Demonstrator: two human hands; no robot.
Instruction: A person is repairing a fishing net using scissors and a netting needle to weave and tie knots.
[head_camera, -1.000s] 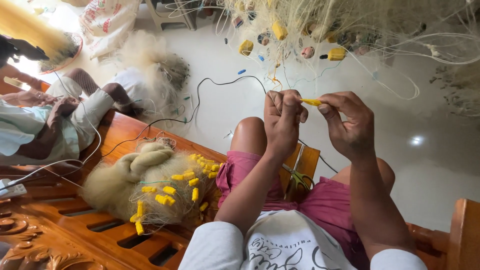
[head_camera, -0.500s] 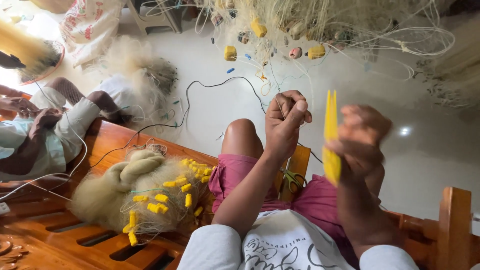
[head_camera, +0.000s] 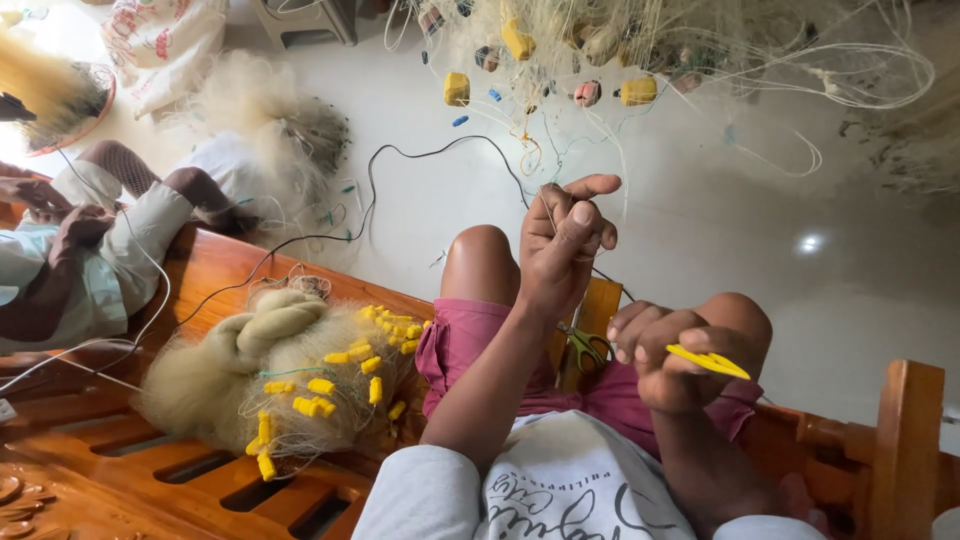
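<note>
Left hand raised above the knee, thumb and fingers pinched on thin net line. Right hand closed in a fist round a yellow netting needle, over the lap. Bundled net with yellow floats sits on the wooden bench, left side.

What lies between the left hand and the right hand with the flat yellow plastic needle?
In the head view, small green-handled scissors lie on the lap between the left hand and the right hand holding the flat yellow plastic needle.
</note>
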